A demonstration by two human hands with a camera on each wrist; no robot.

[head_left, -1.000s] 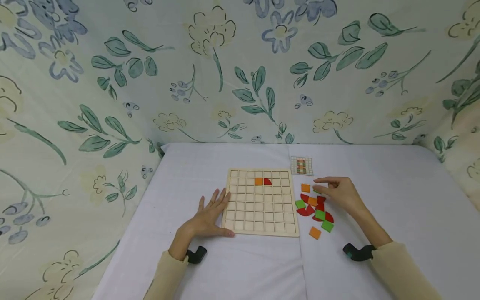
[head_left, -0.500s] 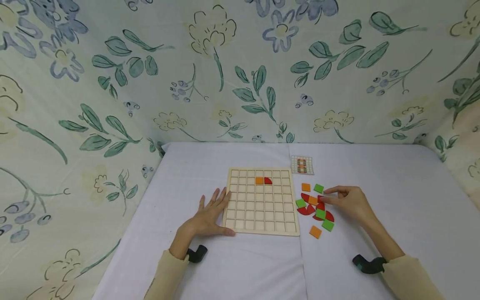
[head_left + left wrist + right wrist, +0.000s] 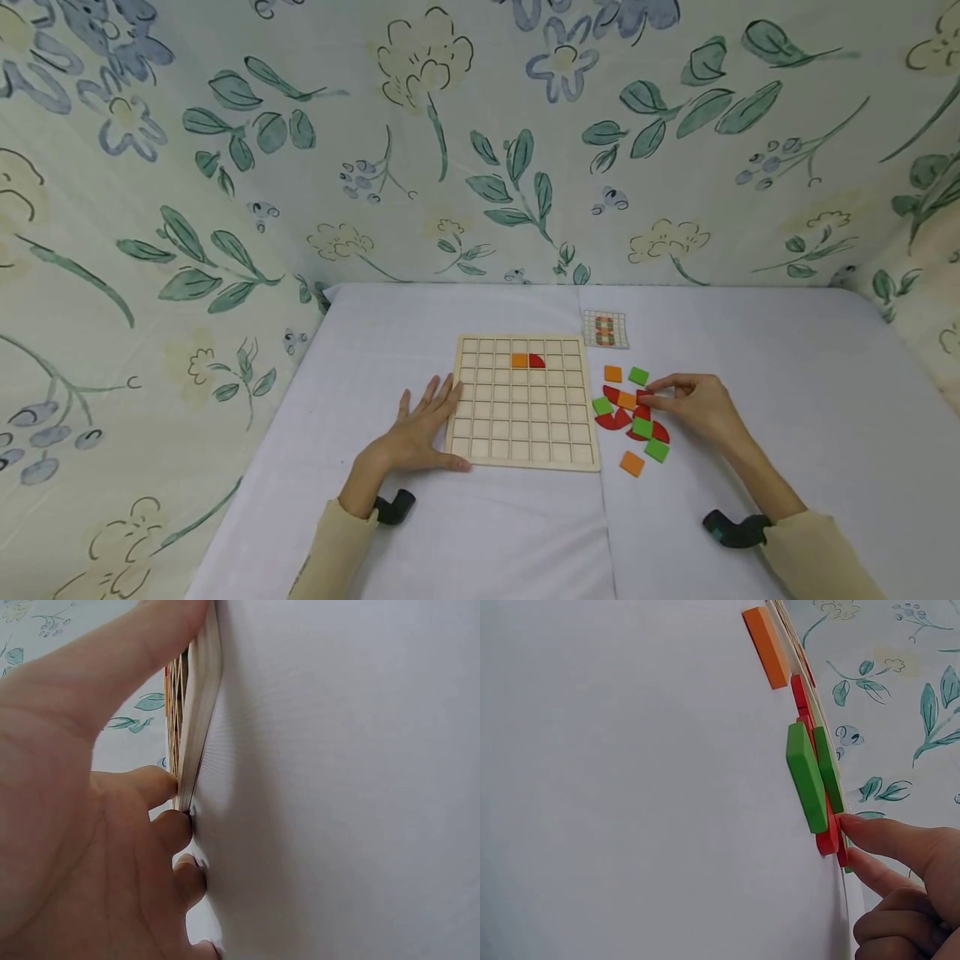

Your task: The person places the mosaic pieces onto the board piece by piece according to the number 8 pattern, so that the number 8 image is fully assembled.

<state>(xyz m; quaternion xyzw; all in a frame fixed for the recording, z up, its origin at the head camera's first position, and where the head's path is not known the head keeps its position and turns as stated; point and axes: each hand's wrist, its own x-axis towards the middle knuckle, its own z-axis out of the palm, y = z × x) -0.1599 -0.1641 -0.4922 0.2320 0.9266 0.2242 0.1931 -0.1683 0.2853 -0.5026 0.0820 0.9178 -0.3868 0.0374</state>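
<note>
A wooden grid board point(image 3: 510, 417) lies on the white cloth, with an orange square tile point(image 3: 520, 361) and a red quarter-circle tile point(image 3: 537, 361) side by side in its upper cells. My left hand point(image 3: 416, 437) rests at the board's left side, fingers spread and thumb along the front edge. To the right of the board, my right hand point(image 3: 697, 404) pinches a red tile point(image 3: 643, 395) between thumb and index finger at the edge of the loose pile. Part of that tile is hidden by the fingertips. Green square tiles point(image 3: 807, 778) stand out close by in the right wrist view.
Around the pile lie a green tile point(image 3: 638, 376), an orange tile point(image 3: 612, 373) and, nearer to me, another orange tile point(image 3: 632, 463). Behind them is a small pattern card point(image 3: 605, 330). A flowered cloth wall point(image 3: 450, 167) rises behind the table.
My right hand has moved from the green tile at the back of the pile, rightward and nearer, to a red tile. The green tile stays on the cloth. My left hand keeps its place.
</note>
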